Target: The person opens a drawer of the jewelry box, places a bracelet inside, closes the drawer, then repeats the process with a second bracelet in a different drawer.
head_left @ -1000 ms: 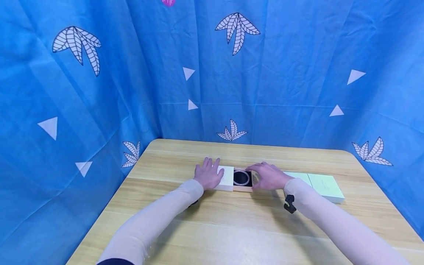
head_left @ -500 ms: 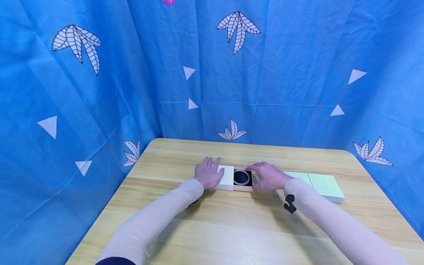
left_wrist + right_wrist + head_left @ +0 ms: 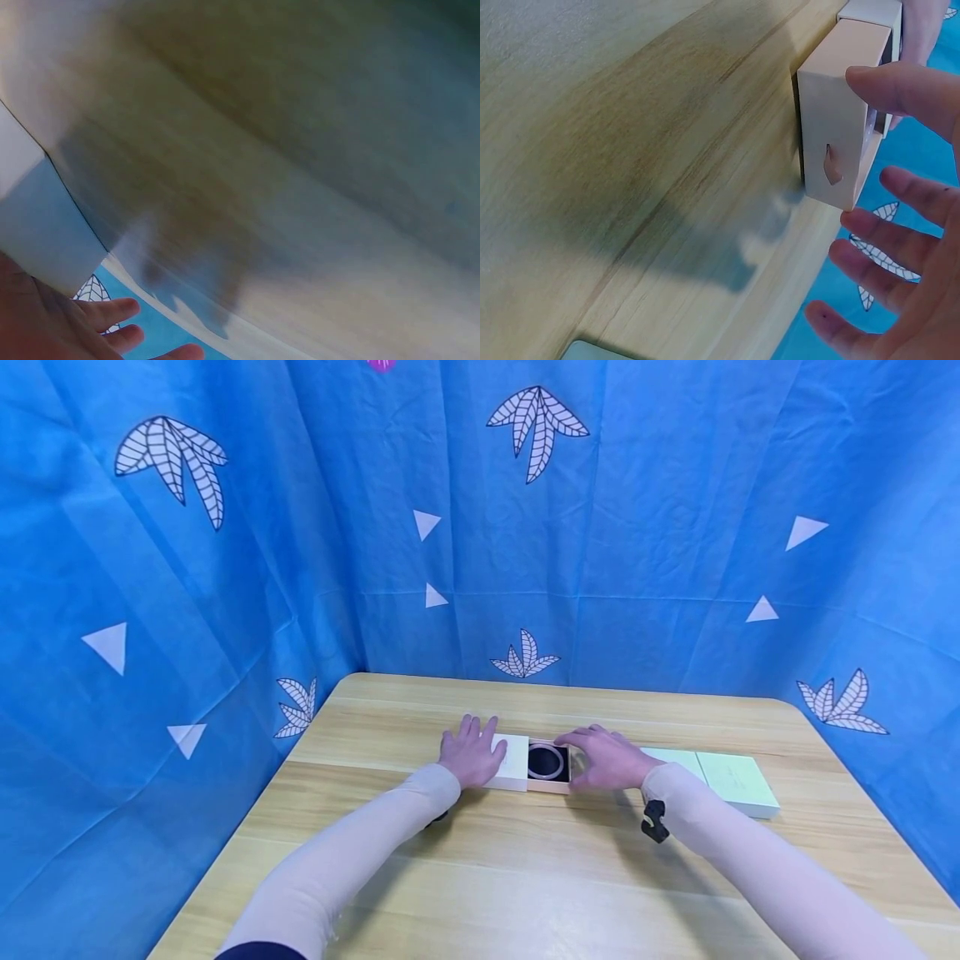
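A white box sleeve (image 3: pixel 514 764) lies on the table, with a peach drawer tray (image 3: pixel 549 787) pulled partly out of its right end. A pale ring-shaped bangle (image 3: pixel 561 763) sits on the tray's black lining. My left hand (image 3: pixel 471 756) rests on the sleeve's left part, fingers spread and straight; the left wrist view shows its fingertips (image 3: pixel 124 309) beside the box. With my right hand (image 3: pixel 609 760) I hold the tray's outer end between thumb and a finger. In the right wrist view, the tray's end wall (image 3: pixel 832 112) has a small cut slot.
Two pale green boxes lie side by side at the right, one (image 3: pixel 738 781) in full view and the other (image 3: pixel 675 758) partly behind my right forearm. A blue patterned curtain (image 3: pixel 637 527) hangs behind the wooden table (image 3: pixel 525 885).
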